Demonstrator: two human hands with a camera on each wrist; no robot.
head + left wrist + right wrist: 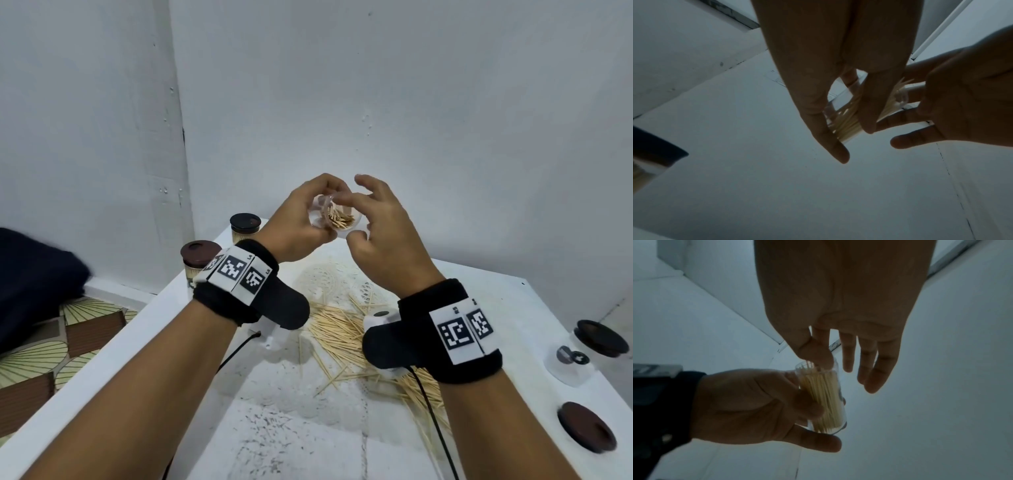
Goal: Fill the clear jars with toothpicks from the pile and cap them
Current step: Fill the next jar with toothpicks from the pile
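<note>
Head view: left hand [301, 216] raised above the counter [212, 377], fingers and thumb curled round a clear jar [334, 216] partly filled with toothpicks [339, 219], its mouth tilted toward the right hand [383, 236]. Right wrist view: right thumb and forefinger meet at the jar mouth, other fingers [879, 369] extended; whether they pinch any toothpicks cannot be made out. Toothpick pile [346, 339] on the counter is partly hidden behind both wrists; two capped jars [245, 228] stand far left.

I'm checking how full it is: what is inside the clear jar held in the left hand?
The clear jar holds a dense bundle of toothpicks reaching nearly to its uncapped rim. The left hand covers one side, and the right hand touches the rim, hiding part of the opening.
</note>
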